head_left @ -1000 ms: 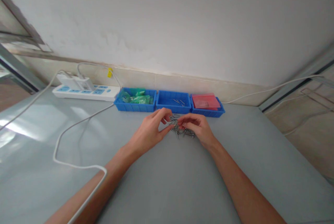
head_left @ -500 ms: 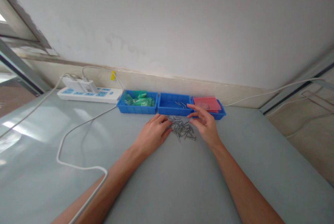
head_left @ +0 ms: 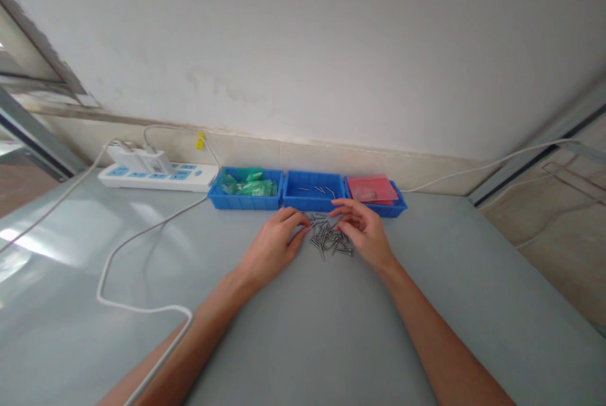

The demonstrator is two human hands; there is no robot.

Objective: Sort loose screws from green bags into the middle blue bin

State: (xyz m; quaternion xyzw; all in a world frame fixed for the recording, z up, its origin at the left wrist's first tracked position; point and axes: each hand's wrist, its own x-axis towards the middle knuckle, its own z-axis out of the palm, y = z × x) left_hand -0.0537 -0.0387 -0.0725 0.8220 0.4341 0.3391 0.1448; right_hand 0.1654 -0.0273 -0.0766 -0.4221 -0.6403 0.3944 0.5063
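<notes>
A loose pile of grey metal screws [head_left: 326,238] lies on the table in front of the blue bins. My left hand [head_left: 275,240] rests at the pile's left side, thumb and forefinger brought together at its edge; what they pinch is too small to make out. From the right, my right hand [head_left: 364,232] reaches over the pile with thumb and fingertips closed on a screw, mostly hidden by the fingers. Behind the pile stands the middle blue bin [head_left: 312,204], with several screws [head_left: 320,189] scattered on its floor.
A left blue bin [head_left: 246,203] holds green plastic packets [head_left: 258,187]. Red plastic bags [head_left: 374,188] lie in the right blue bin [head_left: 398,209]. A white power strip [head_left: 189,182] with plugged-in adapters sits at the back left, its white cable [head_left: 137,308] crossing the table and my left forearm.
My right hand has moved slightly left and lower over the pile. One more screw shows in the middle bin. My left thumb and forefinger have drawn together at the pile's edge.
</notes>
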